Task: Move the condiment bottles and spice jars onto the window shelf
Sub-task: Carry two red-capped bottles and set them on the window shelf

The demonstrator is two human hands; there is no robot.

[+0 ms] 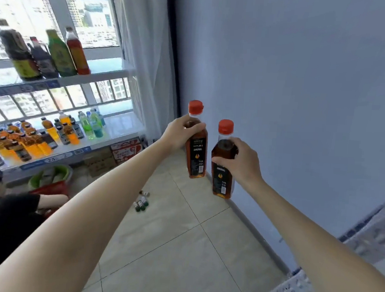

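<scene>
A person's left hand (181, 131) and right hand (238, 162) each grip an upright red-capped oil bottle (195, 150) (223, 168) in mid-air, the window shelf (105, 74) lying up and leftward, nearer the left hand.

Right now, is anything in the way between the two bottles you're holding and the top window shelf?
Nothing visible. The left hand and right hand each hold a red-capped bottle up in open air. The top shelf already bears four tall bottles at its left, with bare space to their right.
</scene>
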